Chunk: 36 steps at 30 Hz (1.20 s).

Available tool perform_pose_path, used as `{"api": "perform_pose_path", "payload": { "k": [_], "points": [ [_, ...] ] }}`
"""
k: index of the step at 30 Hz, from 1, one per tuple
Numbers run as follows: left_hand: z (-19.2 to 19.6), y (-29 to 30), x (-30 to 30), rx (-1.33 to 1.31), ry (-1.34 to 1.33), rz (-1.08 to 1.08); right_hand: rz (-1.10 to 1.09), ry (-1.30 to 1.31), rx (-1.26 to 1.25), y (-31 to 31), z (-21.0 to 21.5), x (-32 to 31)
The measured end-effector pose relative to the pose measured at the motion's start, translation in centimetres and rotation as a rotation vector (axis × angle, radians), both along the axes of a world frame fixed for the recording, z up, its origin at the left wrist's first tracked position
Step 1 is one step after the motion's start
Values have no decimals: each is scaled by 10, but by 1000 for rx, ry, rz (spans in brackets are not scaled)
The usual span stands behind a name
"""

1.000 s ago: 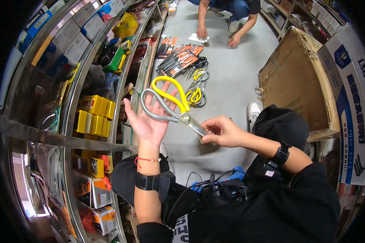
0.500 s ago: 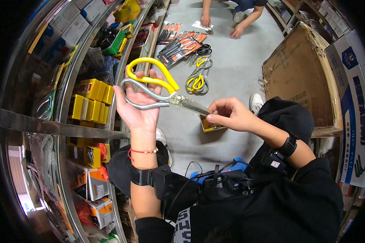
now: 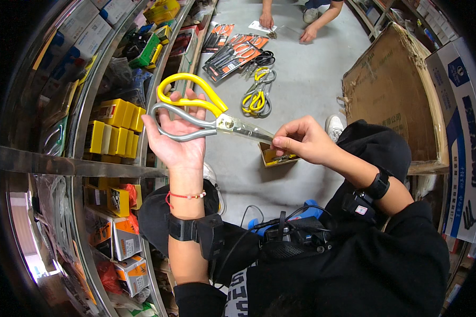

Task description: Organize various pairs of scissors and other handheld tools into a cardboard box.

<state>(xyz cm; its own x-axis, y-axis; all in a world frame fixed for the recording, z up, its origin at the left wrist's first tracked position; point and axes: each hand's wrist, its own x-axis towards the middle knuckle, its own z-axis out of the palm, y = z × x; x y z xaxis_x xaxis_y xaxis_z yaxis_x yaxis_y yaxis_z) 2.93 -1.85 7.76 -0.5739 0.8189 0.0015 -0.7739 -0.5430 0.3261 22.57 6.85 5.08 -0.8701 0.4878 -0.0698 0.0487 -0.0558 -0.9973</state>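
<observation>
A big pair of scissors (image 3: 217, 122) with one yellow and one grey handle hangs between my hands, blades pointing to the right. Palm up, my left hand (image 3: 177, 140) bears the handle loops, its fingers slightly curled behind them. My right hand (image 3: 304, 140) pinches the blade tip between thumb and fingers. Beneath that tip, on the floor, stands a small open yellow box (image 3: 276, 156) with small items inside that I cannot make out. Farther off lie more yellow-and-grey scissors (image 3: 258, 95), beside black-handled scissors (image 3: 263, 59).
Carded scissors (image 3: 232, 59) lie farther up the grey floor. Metal shelves (image 3: 84, 166) with yellow boxes (image 3: 111, 138) line my left. A large cardboard box (image 3: 388, 100) stands on the right. Another person's hands (image 3: 288, 27) are near the floor at the far end, by a clear sheet.
The scissors and my left hand have shifted slightly left; my grip looks the same. A clear sheet now shows between the other person's hands.
</observation>
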Motion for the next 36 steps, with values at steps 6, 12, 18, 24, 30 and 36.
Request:
{"api": "perform_pose_path", "payload": {
  "k": [6, 12, 18, 24, 30, 36],
  "points": [
    [-2, 3, 5, -56, -1, 52, -28, -20, 20, 0, 0, 0],
    [-3, 2, 7, 23, 33, 21, -38, -82, 47, -2, -3, -1],
    [4, 3, 5, -116, -40, 71, -32, -23, -293, 1, 6, -4],
    [3, 2, 6, -82, -109, 33, 32, -77, -634, 11, 7, -3],
    [3, 1, 7, -12, -141, -33, 132, -125, -613, 10, 7, -1],
    [-1, -1, 3, 46, -108, -71, 146, -76, -621, 9, 4, -1]
  ]
}}
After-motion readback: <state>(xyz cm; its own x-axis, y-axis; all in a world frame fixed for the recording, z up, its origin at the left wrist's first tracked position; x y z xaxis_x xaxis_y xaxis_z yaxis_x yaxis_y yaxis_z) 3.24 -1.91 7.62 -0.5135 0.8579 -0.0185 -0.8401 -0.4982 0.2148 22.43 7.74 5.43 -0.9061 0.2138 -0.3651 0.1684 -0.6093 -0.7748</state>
